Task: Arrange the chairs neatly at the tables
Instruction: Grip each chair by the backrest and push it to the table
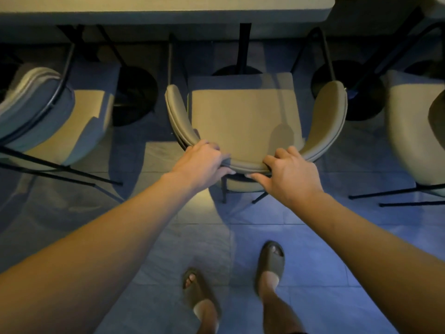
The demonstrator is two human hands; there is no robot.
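A beige padded chair [243,112] with a curved backrest and thin black legs stands right in front of me, its seat facing the long pale table [168,8] at the top. My left hand [202,162] grips the left part of the backrest's top edge. My right hand [289,172] grips the same edge a little to the right, thumb under the rim. The front of the seat lies close to the table edge, beside a black table post [243,47].
A matching chair [55,121] stands to the left, turned at an angle, and another chair [414,131] stands at the right edge. Round black table bases [134,95] sit on the grey tiled floor. My feet in slippers [271,263] stand behind the chair.
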